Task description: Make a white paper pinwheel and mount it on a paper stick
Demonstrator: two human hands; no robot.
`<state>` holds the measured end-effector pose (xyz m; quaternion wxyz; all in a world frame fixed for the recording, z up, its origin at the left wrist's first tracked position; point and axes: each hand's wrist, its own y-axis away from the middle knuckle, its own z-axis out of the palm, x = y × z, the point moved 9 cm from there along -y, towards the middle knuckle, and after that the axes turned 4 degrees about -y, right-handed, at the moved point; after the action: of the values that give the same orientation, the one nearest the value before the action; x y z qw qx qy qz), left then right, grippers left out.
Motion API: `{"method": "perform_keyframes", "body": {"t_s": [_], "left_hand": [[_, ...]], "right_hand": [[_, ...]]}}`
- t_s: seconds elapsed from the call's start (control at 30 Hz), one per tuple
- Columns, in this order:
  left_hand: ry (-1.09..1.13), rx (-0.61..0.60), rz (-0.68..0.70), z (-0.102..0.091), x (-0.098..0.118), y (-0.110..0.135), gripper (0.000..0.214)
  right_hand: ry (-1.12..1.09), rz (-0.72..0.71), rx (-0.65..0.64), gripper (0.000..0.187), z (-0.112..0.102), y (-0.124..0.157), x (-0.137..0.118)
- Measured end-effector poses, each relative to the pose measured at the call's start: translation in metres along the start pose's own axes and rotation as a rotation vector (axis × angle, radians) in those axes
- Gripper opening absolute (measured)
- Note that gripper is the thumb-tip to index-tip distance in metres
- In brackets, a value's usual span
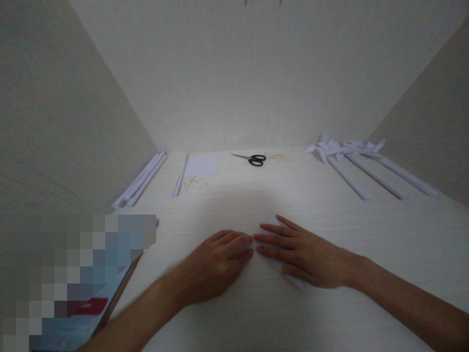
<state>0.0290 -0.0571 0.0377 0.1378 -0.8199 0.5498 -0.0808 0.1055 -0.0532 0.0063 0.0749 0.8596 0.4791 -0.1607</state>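
both hands lie flat and open, palms down, pressing a small white paper [271, 221] onto the counter [256, 313]. the left hand [220, 259] and right hand [304, 254] meet fingertip to fingertip. the paper sits mostly hidden under the right palm, with one corner showing just beyond its fingers. for a clean crease, i judge the pressure should be even and run outward from where the fingertips meet, edges aligned. scissors [256, 160] lie well ahead of both hands.

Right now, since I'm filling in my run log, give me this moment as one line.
left hand: flat, fingertips at white paper | right hand: flat on it | scissors: far, untouched | paper pinwheels: far right
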Motion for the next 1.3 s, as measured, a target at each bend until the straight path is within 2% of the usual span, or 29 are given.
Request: {"method": "perform_keyframes", "body": {"t_s": [0.23, 0.77, 0.97, 1.3], "left_hand": [[-0.016, 0.005, 0.011, -0.0005, 0.0002, 0.0005, 0.019], [-0.005, 0.032, 0.021, -0.0005, 0.0007, 0.0024, 0.019], [0.04, 0.075, 0.024, -0.0023, 0.0005, 0.0058, 0.02], [-0.007, -0.027, 0.012, 0.0039, -0.0001, 0.0016, 0.021]], "right_hand": [[-0.018, -0.017, 0.028, 0.045, -0.0018, 0.0006, -0.001], [0.041, 0.004, -0.052, 0.045, 0.0027, -0.0009, -0.0005], [0.042, 0.007, -0.043, 0.045, 0.0031, -0.001, -0.0003], [0.04, -0.015, 0.005, 0.045, 0.0007, -0.0008, -0.0014]]}}
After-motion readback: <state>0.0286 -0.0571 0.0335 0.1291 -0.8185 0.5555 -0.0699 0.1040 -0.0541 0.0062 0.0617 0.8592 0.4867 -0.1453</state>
